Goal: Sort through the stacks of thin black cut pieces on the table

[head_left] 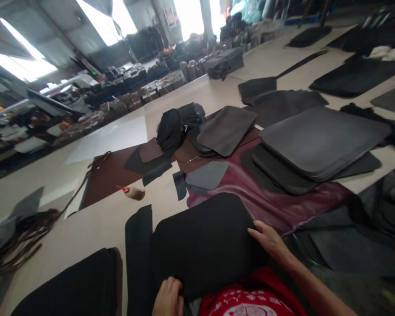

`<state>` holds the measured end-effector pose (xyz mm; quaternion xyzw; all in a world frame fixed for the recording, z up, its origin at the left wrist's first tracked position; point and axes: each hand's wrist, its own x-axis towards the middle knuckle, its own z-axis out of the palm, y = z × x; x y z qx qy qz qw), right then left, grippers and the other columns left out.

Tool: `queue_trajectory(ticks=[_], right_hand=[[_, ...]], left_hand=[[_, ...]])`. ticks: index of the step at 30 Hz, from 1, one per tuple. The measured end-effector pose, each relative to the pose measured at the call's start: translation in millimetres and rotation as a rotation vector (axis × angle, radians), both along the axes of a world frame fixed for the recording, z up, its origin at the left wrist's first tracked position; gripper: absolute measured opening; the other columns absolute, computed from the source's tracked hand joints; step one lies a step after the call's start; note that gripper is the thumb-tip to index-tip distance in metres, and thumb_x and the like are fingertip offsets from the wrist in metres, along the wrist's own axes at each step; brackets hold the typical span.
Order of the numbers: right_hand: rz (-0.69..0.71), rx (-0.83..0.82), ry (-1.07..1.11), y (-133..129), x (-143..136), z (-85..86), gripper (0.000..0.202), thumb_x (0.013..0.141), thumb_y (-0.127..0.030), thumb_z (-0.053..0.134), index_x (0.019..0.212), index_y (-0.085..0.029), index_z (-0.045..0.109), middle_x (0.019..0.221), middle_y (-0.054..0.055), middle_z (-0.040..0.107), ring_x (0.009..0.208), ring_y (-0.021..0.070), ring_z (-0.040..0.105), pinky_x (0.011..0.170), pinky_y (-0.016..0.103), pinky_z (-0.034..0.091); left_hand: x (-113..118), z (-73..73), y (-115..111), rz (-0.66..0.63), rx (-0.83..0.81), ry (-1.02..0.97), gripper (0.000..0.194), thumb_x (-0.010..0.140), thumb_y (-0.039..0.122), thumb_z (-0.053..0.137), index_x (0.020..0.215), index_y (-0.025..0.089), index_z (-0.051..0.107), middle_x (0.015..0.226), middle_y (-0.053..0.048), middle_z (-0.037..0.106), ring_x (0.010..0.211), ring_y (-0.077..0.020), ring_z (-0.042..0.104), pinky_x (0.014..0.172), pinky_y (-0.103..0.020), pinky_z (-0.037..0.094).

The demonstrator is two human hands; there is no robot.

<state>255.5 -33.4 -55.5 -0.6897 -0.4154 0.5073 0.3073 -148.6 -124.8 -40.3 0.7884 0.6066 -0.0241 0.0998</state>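
Note:
A large black leather panel [207, 245] with rounded corners lies before me at the near edge of the table. My right hand [266, 237] pinches its right edge between thumb and fingers. At the near left edge, my left hand [169, 297] is closed on the same panel, its fingertips partly hidden. A narrow black strip [138, 254] lies beside the panel on the left, partly covered by it. Just beyond the panel is a small grey piece [208, 174], with dark red leather [263, 188] spread to its right.
A glue bottle [134, 193] with a red tip lies on the table [95, 232]. Stacks of dark panels stand at near left [75, 285] and at right [322, 140]. A bundle of black pieces [174, 127] sits farther back. Tangled brown strips [26, 245] lie at far left.

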Motion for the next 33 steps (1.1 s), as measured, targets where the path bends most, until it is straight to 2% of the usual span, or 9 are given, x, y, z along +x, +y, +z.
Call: queue_trajectory(ticks=[4,6,8,11,13,16,20,22,33], right_hand=[[0.013,0.038,-0.109,3,-5,-2.7,0.025,0.076,-0.045,0.060,0.067,-0.023,0.051,0.063,-0.003,0.058,0.062,0.0183,0.055,0.060,0.031,0.038],[0.008,0.042,-0.192,1,-6,-6.1,0.022,0.079,-0.046,0.059,0.081,-0.024,0.056,0.070,-0.001,0.063,0.066,0.0207,0.060,0.065,0.033,0.043],[-0.026,0.046,-0.275,-4,-3,-10.6,0.031,0.080,-0.048,0.058,0.097,-0.023,0.057,0.083,0.003,0.068,0.074,0.0237,0.065,0.072,0.036,0.048],[-0.093,0.022,-0.312,-14,4,-18.5,0.041,0.083,-0.053,0.052,0.108,-0.020,0.055,0.102,0.010,0.068,0.094,0.0281,0.067,0.088,0.041,0.051],[-0.098,-0.010,-0.307,-22,7,-22.9,0.043,0.086,-0.054,0.047,0.109,-0.018,0.056,0.110,0.014,0.067,0.104,0.0303,0.066,0.097,0.044,0.049],[-0.078,-0.036,-0.308,-34,4,-26.4,0.048,0.088,-0.054,0.043,0.110,-0.015,0.058,0.115,0.018,0.066,0.111,0.0325,0.063,0.104,0.047,0.046],[-0.118,-0.071,-0.310,-48,-7,-26.1,0.060,0.086,-0.057,0.038,0.119,-0.009,0.055,0.124,0.024,0.061,0.121,0.0361,0.057,0.111,0.050,0.041],[-0.145,-0.101,-0.299,-52,-11,-25.2,0.064,0.085,-0.059,0.036,0.120,-0.008,0.053,0.125,0.025,0.060,0.122,0.0369,0.057,0.111,0.051,0.041],[-0.184,-0.183,-0.252,-56,-20,-22.0,0.064,0.080,-0.063,0.040,0.117,-0.012,0.053,0.126,0.024,0.056,0.127,0.0360,0.054,0.111,0.047,0.043]], left_hand=[[5,2.2,2,0.076,-0.069,0.067,0.034,0.068,-0.002,0.047,0.086,0.023,0.062,0.096,-0.004,0.067,0.096,-0.0216,0.064,0.087,-0.030,0.052],[5,5.4,4,0.109,-0.119,0.069,0.039,0.063,-0.002,0.050,0.089,0.024,0.063,0.105,-0.004,0.068,0.109,-0.0223,0.063,0.094,-0.030,0.050],[6,14.8,8,0.137,-0.242,0.019,0.040,0.062,0.000,0.054,0.092,0.024,0.063,0.107,-0.003,0.068,0.109,-0.0220,0.064,0.092,-0.028,0.050],[18,33.9,21,0.187,-0.413,-0.147,0.028,0.071,0.015,0.064,0.097,0.025,0.062,0.098,-0.001,0.066,0.085,-0.0192,0.066,0.076,-0.028,0.053],[32,38.0,30,0.185,-0.311,-0.273,0.020,0.082,0.030,0.064,0.102,0.025,0.063,0.104,-0.003,0.065,0.094,-0.0215,0.065,0.085,-0.033,0.054],[54,20.0,41,0.172,-0.015,-0.335,0.032,0.092,0.043,0.056,0.115,0.022,0.063,0.124,-0.010,0.061,0.118,-0.0280,0.057,0.102,-0.045,0.049],[72,-20.4,44,0.234,0.229,-0.190,0.036,0.098,0.038,0.046,0.126,0.018,0.059,0.128,-0.013,0.059,0.119,-0.0304,0.055,0.099,-0.050,0.048],[75,-31.0,43,0.235,0.291,-0.123,0.035,0.099,0.034,0.046,0.126,0.017,0.058,0.126,-0.014,0.059,0.120,-0.0301,0.055,0.099,-0.049,0.047],[72,-32.7,41,0.201,0.315,-0.113,0.033,0.098,0.029,0.045,0.127,0.018,0.057,0.129,-0.013,0.060,0.121,-0.0285,0.055,0.099,-0.045,0.045]])
